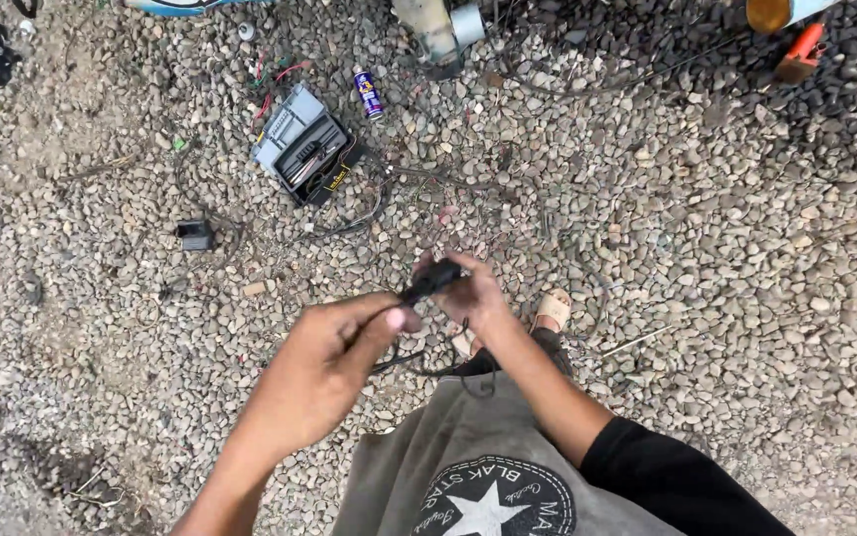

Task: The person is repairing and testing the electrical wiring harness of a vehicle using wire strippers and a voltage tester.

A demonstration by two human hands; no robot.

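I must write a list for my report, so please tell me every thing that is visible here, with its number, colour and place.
Small black plastic connector part with thin black wires: one, black, held between both hands at centre.
Open tool case: one, grey and black, on the gravel, upper left of centre.
Small spray can: one, blue with other colours, lying right of the case.
Small black box: one, black, on the gravel at left.
Orange tool: one, orange, top right.
Gravel ground: grey-brown stones, everywhere.
Sandalled foot: one, beige, right of the hands.
Left hand: one, pinching the part.
Right hand: one, gripping the part.
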